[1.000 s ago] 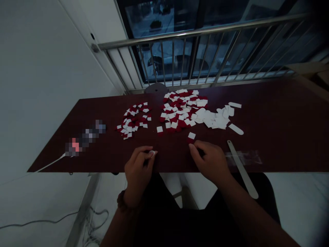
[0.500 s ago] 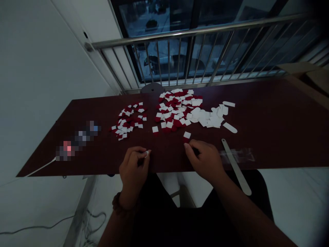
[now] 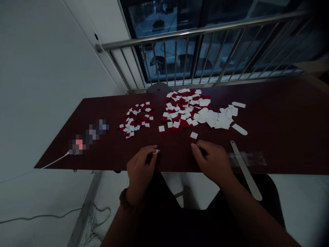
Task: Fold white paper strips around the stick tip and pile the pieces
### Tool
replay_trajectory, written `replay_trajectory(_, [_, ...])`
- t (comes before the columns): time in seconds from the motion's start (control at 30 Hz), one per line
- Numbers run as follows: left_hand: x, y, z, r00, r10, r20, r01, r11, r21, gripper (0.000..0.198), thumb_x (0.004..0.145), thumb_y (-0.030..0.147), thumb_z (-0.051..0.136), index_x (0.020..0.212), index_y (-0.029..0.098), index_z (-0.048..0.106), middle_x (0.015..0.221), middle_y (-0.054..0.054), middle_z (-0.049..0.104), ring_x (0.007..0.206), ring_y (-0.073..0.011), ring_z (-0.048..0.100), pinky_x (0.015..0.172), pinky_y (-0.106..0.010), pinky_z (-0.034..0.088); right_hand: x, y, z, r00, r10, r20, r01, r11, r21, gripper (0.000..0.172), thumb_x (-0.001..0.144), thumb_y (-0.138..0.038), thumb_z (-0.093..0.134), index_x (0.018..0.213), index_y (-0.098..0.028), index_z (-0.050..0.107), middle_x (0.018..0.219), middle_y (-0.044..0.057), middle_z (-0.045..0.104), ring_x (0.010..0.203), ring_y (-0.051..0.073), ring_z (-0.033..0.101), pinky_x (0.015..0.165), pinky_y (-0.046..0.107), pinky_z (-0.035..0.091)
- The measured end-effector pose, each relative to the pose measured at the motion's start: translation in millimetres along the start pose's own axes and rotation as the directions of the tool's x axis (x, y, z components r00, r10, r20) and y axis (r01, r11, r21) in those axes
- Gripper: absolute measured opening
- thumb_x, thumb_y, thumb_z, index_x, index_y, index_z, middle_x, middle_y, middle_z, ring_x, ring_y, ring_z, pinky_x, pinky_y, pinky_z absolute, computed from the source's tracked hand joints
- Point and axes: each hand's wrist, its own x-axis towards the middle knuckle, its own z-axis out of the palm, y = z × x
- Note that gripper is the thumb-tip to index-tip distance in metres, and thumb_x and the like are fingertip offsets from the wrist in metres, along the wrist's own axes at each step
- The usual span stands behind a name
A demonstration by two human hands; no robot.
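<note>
My left hand (image 3: 141, 166) rests at the near edge of the dark red table (image 3: 282, 120), its fingers pinched on a small white piece (image 3: 156, 151). My right hand (image 3: 213, 161) lies beside it with fingers curled down onto the table, just below a single red-and-white square (image 3: 193, 136). What the right fingers press is hidden. A big heap of red and white squares (image 3: 183, 108) lies beyond both hands. A smaller group of squares (image 3: 136, 120) sits to its left, and a pile of plain white pieces (image 3: 219, 118) to its right.
A long pale flat strip (image 3: 245, 169) overhangs the near edge right of my right hand, crossing a clear plastic wrapper (image 3: 248, 158). A blurred object with a white cable (image 3: 87, 137) lies at the left. A metal railing (image 3: 205, 31) and window stand behind the table.
Both hands stay in place at the table edge, the left still pinching the white piece. Only the camera view has shifted slightly.
</note>
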Motion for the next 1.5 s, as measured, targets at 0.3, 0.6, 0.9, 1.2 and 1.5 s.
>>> replay_trajectory(0.3, [-1, -1, 1.2, 1.0, 0.01, -0.001, -0.01, 1.0, 0.007, 0.011, 0.099, 0.019, 0.067, 0.105, 0.022, 0.074, 0.105, -0.004, 0.083, 0.095, -0.0191, 0.08, 0.089, -0.035, 0.065, -1, 0, -1, 1.0, 0.006, 0.009, -0.006, 1.0, -0.001, 0.036, 0.101, -0.036, 0.051, 0.067, -0.024, 0.046, 0.059, -0.001, 0.052, 0.057, 0.017, 0.051, 0.061, 0.033, 0.033])
replay_trajectory(0.6, [-2, -4, 3.4, 0.999, 0.038, 0.002, -0.038, 0.998, 0.049, 0.016, 0.099, 0.021, 0.068, 0.111, 0.023, 0.079, 0.105, -0.004, 0.083, 0.093, -0.0203, 0.08, 0.088, -0.035, 0.065, 4, 1, 0, 0.999, 0.028, 0.028, -0.028, 1.0, -0.001, 0.038, 0.101, -0.036, 0.052, 0.066, -0.023, 0.043, 0.059, -0.002, 0.048, 0.058, 0.016, 0.049, 0.062, 0.033, 0.032])
replay_trajectory(0.9, [-42, 60, 0.1, 0.925, -0.135, 0.356, 0.27, 0.892, -0.363, 0.028, 0.105, 0.022, 0.054, 0.12, 0.025, 0.078, 0.081, -0.003, 0.077, 0.071, -0.0147, 0.071, 0.071, -0.027, 0.06, -115, -13, -38, 0.928, -0.051, 0.369, -0.092, 0.928, 0.36, 0.031, 0.103, -0.029, 0.051, 0.073, -0.024, 0.056, 0.067, 0.0, 0.062, 0.059, 0.016, 0.059, 0.056, 0.028, 0.044])
replay_trajectory(1.2, [-65, 149, 90.8, 0.192, -0.17, 0.966, 0.976, 0.135, -0.17, 0.032, 0.096, 0.028, 0.069, 0.126, 0.019, 0.072, 0.1, -0.007, 0.078, 0.089, -0.0169, 0.074, 0.082, -0.029, 0.059, -181, 58, -62, 0.661, 0.635, 0.4, -0.747, 0.606, 0.272, 0.024, 0.1, -0.041, 0.057, 0.09, -0.022, 0.066, 0.082, 0.002, 0.07, 0.076, 0.02, 0.066, 0.071, 0.031, 0.05])
replay_trajectory(1.5, [-38, 189, 115.2, 0.268, -0.252, 0.93, 0.955, 0.197, -0.221, 0.018, 0.084, 0.034, 0.083, 0.088, 0.018, 0.076, 0.079, -0.001, 0.075, 0.067, -0.0111, 0.067, 0.064, -0.022, 0.057, -165, 63, -95, 0.74, 0.599, 0.308, -0.61, 0.404, 0.681, 0.017, 0.096, -0.026, 0.065, 0.113, -0.026, 0.067, 0.1, 0.001, 0.07, 0.09, 0.017, 0.068, 0.081, 0.03, 0.054])
